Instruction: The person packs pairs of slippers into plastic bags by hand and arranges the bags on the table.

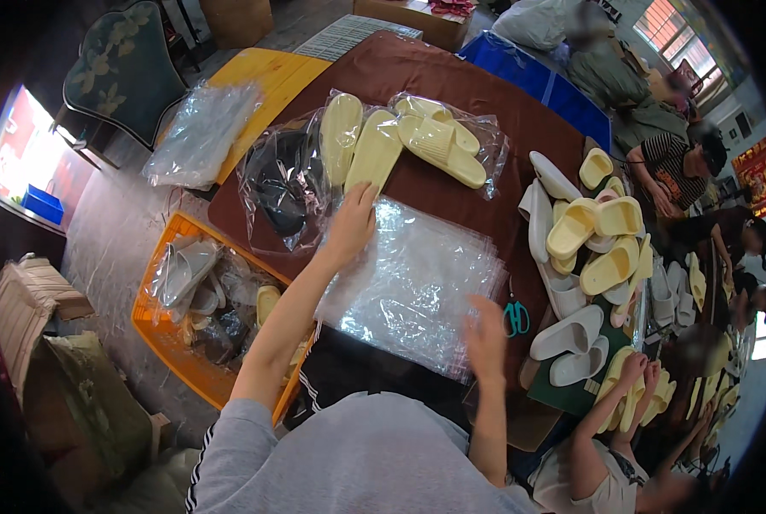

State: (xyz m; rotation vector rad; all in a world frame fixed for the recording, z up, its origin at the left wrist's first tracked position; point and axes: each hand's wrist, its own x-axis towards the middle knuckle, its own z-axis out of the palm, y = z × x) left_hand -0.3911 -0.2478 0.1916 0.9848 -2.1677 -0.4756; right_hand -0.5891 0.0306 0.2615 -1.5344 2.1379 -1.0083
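Observation:
My left hand [354, 224] has its fingers closed on the near end of a pale yellow slipper [374, 152]. This slipper lies beside another yellow slipper [342, 128], both with smooth soles up and clear plastic around them. To their right, a bagged pair of yellow slippers [443, 147] shows its ribbed straps. A stack of clear plastic bags [413, 278] lies in front of me. My right hand [485, 336], smeared by motion, is over the stack's right edge, near teal-handled scissors [515, 318]. Its fingers are too blurred to read.
Bagged black slippers [287, 184] lie left on the brown-covered table [430, 64]. An orange crate [173, 343] of bagged slippers stands below left. More bags [207, 133] lie on a yellow board. Loose yellow slippers [610, 227] and white slippers [567, 343] fill the right; co-workers sit beyond.

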